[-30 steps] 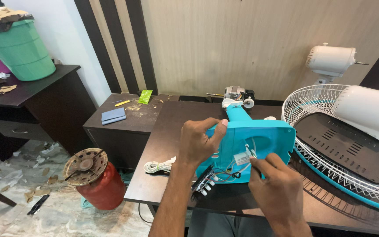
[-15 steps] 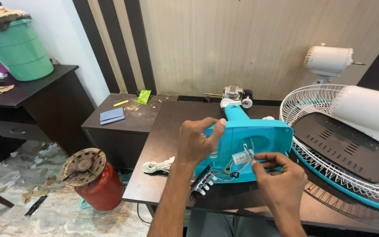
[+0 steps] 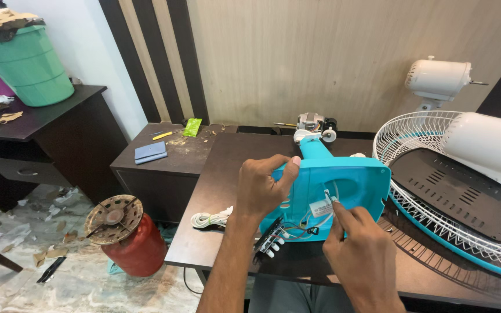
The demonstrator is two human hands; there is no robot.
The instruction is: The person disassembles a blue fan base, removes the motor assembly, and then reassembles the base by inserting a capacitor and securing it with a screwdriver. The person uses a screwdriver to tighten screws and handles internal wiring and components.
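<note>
Here, the left hand grips the tilted fan base, exposing its underside so the right hand pinches a wire.

You are in a small fan repair workshop: a dark table carries a white wire fan guard, a loose motor and a white fan head, while paper scraps and a red gas cylinder sit on the floor beside it.
</note>
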